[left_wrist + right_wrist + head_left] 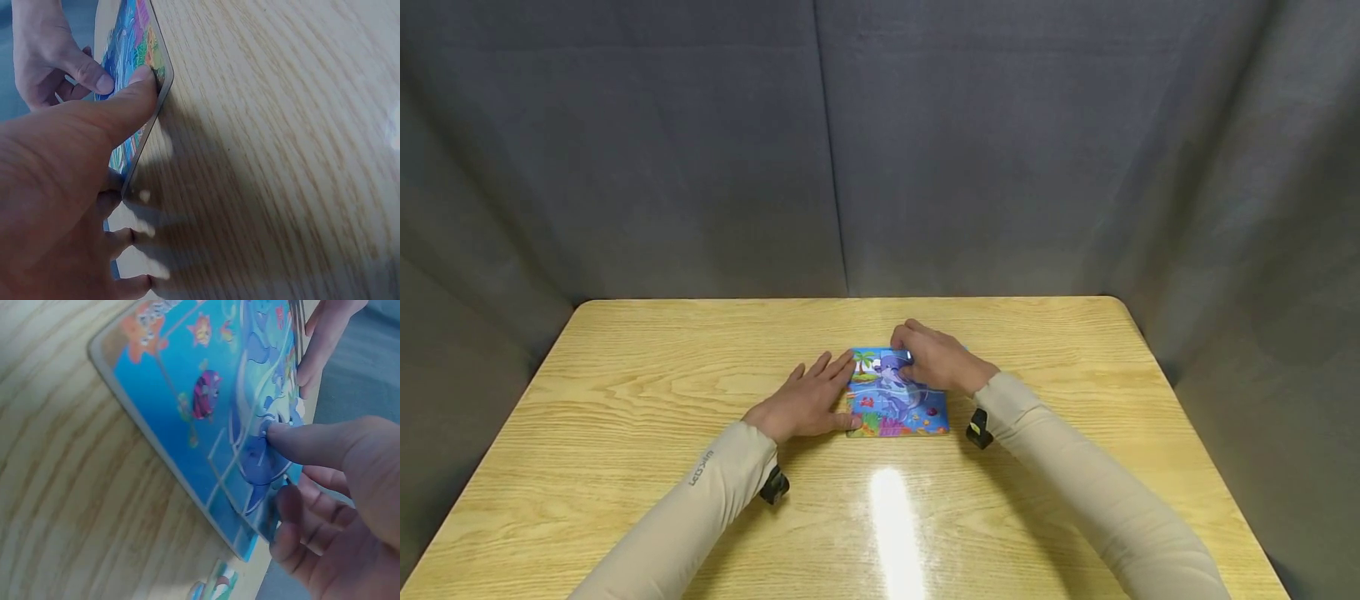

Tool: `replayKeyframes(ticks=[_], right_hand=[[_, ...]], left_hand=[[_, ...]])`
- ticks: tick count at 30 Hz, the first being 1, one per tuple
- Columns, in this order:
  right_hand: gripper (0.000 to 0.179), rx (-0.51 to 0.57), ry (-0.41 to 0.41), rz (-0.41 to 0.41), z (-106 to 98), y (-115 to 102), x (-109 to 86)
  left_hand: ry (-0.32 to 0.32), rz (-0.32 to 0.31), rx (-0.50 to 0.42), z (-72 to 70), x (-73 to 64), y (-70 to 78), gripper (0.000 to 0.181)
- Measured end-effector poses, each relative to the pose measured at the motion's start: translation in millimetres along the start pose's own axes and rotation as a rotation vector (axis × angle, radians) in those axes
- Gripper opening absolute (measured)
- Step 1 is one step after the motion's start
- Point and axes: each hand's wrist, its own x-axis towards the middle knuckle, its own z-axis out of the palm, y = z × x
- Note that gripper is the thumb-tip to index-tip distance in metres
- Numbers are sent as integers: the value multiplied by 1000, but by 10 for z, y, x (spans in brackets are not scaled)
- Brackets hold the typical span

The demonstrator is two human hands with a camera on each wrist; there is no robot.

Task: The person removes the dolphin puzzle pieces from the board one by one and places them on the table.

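A jigsaw puzzle board (865, 408) with a dolphin, palm tree and coral picture lies flat on the table. My left hand (808, 402) is at its left side with the fingers spread; the thumb (140, 81) rests on the near left corner. Over the far right part of the board, my right hand (940, 358) pinches a puzzle piece (253, 469), thumb on top and fingers curled at its outer edge. That piece overlaps the board and looks slightly raised. In the head view the right hand covers most of it.
Beyond the board, another puzzle piece (222, 584) lies on the table, partly cut off in the right wrist view. The wooden table (685, 358) has rounded far corners. Grey curtains (700, 167) hang behind it and at both sides.
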Motion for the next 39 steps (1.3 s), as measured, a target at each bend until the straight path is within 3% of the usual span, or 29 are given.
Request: replayKeyframes(ticks=[8,13,21,27,39], right_hand=[[27,15,29,-36,19,41,8],[13,129,20,-32,-11,73,1],[11,265,46,10,-218,140,-90],[11,306,64,77,-347,387,-257],[9,273,84,198,-494,927,-644]], left_hand=[[-1,3,12,2,6,-8,96],[4,14,8,5,11,-6,95],[-4,8,12,-9,18,-6,94],[-2,22,5,-14,14,-5,93],[-7,20,-2,-23,-12,-44,92]])
